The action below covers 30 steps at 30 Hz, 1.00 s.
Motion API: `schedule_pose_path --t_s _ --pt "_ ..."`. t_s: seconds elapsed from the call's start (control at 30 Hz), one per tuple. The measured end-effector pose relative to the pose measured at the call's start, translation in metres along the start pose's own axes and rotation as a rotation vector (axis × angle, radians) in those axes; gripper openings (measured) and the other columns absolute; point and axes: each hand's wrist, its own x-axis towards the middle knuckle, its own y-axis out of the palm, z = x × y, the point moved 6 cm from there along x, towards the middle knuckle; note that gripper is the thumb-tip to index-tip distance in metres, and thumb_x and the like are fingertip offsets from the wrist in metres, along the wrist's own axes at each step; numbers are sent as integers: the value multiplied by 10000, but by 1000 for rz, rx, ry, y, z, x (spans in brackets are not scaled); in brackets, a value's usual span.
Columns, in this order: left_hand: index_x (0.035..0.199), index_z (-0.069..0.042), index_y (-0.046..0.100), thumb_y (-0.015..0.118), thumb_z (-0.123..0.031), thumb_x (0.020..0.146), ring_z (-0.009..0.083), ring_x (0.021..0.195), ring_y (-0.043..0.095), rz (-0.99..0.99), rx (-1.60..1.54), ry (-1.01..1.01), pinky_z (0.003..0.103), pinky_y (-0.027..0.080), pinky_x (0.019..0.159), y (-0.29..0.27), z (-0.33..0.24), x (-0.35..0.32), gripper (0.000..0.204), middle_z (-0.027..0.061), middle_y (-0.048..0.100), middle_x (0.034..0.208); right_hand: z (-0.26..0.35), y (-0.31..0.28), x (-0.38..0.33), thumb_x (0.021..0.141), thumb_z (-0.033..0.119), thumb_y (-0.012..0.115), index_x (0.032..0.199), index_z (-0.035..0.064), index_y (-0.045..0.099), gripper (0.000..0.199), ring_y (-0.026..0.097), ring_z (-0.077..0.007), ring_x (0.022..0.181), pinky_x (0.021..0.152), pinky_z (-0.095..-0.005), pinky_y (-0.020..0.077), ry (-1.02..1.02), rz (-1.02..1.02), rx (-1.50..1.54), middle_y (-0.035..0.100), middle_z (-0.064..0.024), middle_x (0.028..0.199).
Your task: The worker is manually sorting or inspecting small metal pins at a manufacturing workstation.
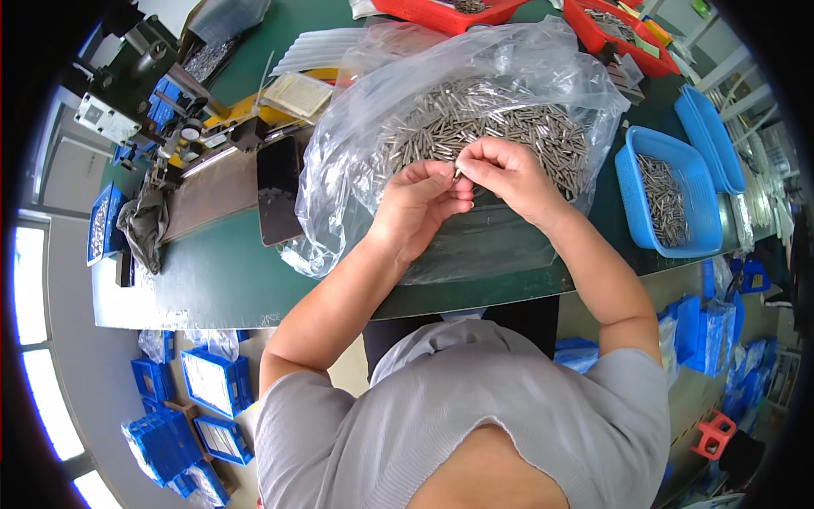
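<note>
My left hand (414,208) and my right hand (515,180) meet over the near part of a heap of small metal pins (475,119). Between their fingertips is one small metal pin (458,175), mostly covered by the fingers. Thumb and forefinger of the right hand pinch it from above. The left hand's thumb and fingers close on its other side. The heap lies on a spread-open clear plastic bag (339,161), whose crumpled sides rise around it.
A dark phone-like slab (278,191) lies left of the bag on the green table (212,284). Beyond it stands a bench device with a dial gauge (192,130). At right is a blue basket (708,225) of pins; red trays (424,12) stand at the back.
</note>
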Motion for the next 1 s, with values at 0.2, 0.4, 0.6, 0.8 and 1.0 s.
schedule_pose_path --t_s 0.2,0.4,0.6,0.8,1.0 --pt "888 10 545 532 -90 894 188 692 613 -63 204 127 303 535 655 -2 -7 -4 101 117 617 790 18 -9 -5 850 141 621 848 41 562 117 484 -27 640 558 -190 391 -50 -88 -107 527 40 695" --pt "889 3 561 494 -92 910 175 706 597 -130 240 232 279 512 630 -7 -20 -10 118 104 605 796 95 -118 -67 822 102 645 836 46 567 98 516 -47 591 515 -220 412 -333 -814 -865 571 -3 663" --pt "890 4 538 527 -95 901 170 702 602 -110 201 211 283 525 636 3 -22 0 100 104 606 792 81 -213 -128 810 174 597 879 100 592 102 594 -305 828 705 -401 461 287 -726 -1594 588 -107 994" --pt "888 3 536 521 -97 905 169 703 604 -118 188 226 281 523 639 -3 -25 1 103 103 609 791 86 -178 -110 824 190 581 1007 99 612 207 598 -316 888 750 -412 473 196 -692 -1522 594 -113 1059" --pt "895 10 538 522 -98 904 172 691 607 -137 179 255 287 529 630 -12 -28 -2 109 109 613 789 46 -70 -58 730 34 653 966 39 581 247 592 -251 757 655 -333 466 -43 28 -981 581 -105 888"
